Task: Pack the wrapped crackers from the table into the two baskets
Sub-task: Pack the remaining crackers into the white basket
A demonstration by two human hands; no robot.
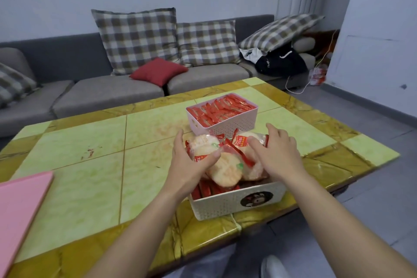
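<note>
— Holding anything in your left grip (190, 160)?

— Yes, it is closed around a wrapped cracker (206, 145), thumb across the front of the wrapper, above the white basket (237, 202) at the table's (85, 142) near edge.

— And the right grip (276, 153)?

— It clasps another wrapped cracker (247, 139), fingers curled over its far end, above the same basket. More crackers (225, 171) are heaped between my hands, and red wrappers stand on edge in the basket below them.

— The other basket?

— The pink basket (222, 126) sits just behind the white one, toward the table's far edge, filled with rows of red wrappers. A pink board (20, 201) lies at the table's left edge.
</note>
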